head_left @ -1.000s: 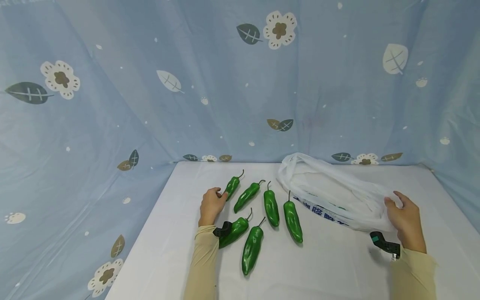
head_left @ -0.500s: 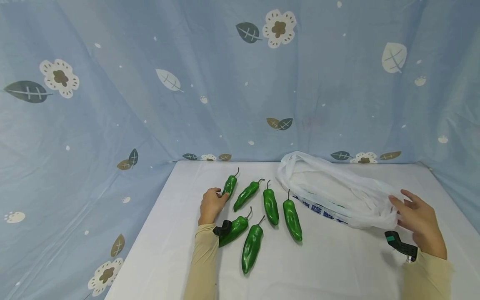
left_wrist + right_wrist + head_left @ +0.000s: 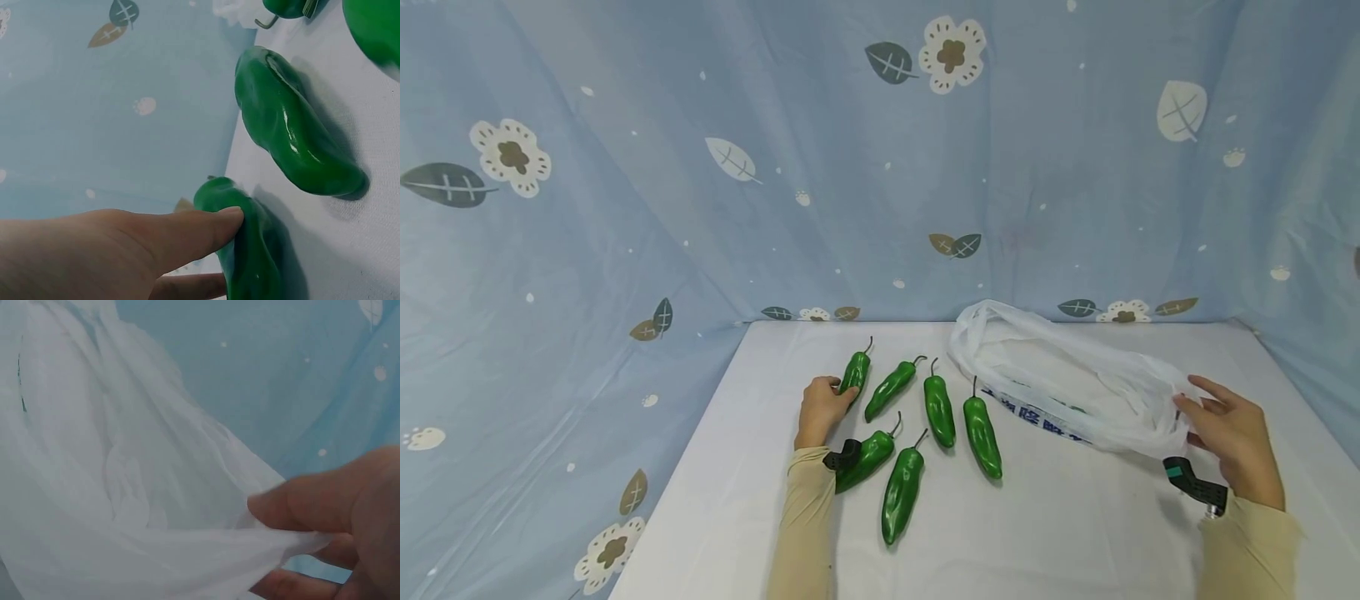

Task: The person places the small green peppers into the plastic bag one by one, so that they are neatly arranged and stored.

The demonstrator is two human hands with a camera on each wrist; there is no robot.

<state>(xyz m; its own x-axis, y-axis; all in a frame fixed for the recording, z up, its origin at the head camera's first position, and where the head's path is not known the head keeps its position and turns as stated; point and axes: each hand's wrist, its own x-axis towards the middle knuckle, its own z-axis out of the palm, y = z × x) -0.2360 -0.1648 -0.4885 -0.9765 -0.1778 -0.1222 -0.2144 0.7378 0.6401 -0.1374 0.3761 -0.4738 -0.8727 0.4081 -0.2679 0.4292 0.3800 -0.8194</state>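
Observation:
At the left of the head view, my left hand [image 3: 822, 410] pinches the leftmost green chili pepper [image 3: 855, 371]. The left wrist view shows its thumb [image 3: 225, 228] pressed on the pepper's glossy side, with a finger beyond it. My right hand [image 3: 1236, 433] holds the right end of a thin white plastic bag [image 3: 1142, 437] with blue printing. In the right wrist view the bag's edge [image 3: 294, 540] is pinched between thumb and fingers. The bag's mouth gapes upward and its wall is creased.
Several more green peppers lie on the white-covered table [image 3: 1045, 533], among them one [image 3: 895, 390] beside the held one and one [image 3: 867, 460] partly behind the left wrist's camera. A blue curtain [image 3: 820, 167] with flowers and leaves hangs behind the table.
My right hand has moved right overall, drawing the bag's right end with it. The pepper at my left hand has shifted slightly left and stands more upright in view.

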